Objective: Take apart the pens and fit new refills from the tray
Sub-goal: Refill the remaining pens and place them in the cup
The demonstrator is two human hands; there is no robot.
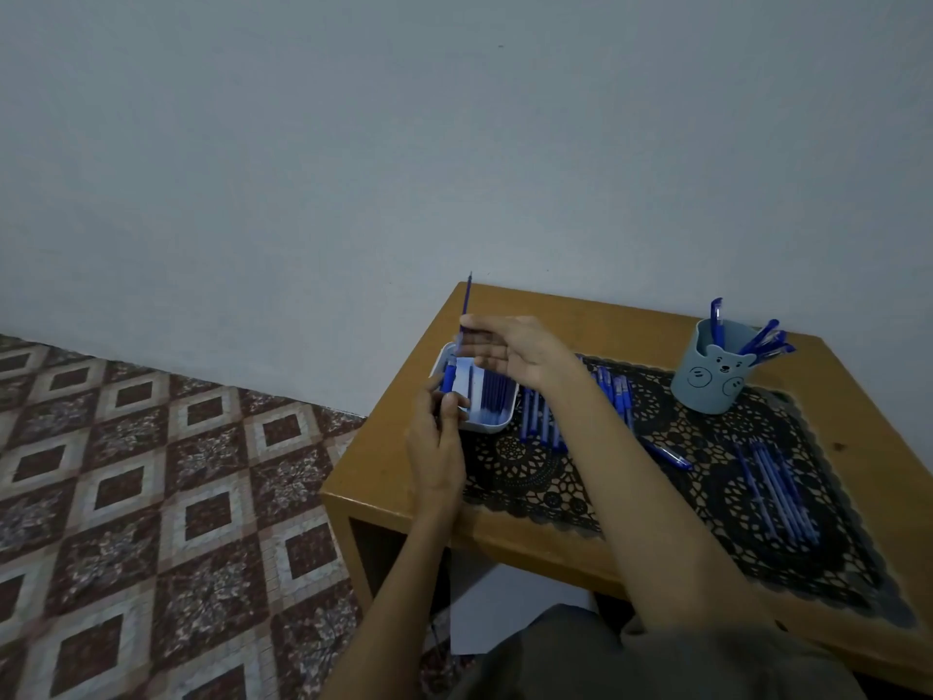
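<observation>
Blue pens (618, 391), black lace mat (707, 467) (circular motifs), ochre table (404, 477)

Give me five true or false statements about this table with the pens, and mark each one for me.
1. The right hand pinches a thin refill that points upward. True.
2. The bear cup is empty. False: several blue pens stand in it.
3. The left hand grips a blue pen barrel by the tray. True.
4. The tray sits on the floor. False: it sits on the table, towards its left side.
5. The lace mat has nothing on it. False: loose refills and pens lie on it.
</observation>
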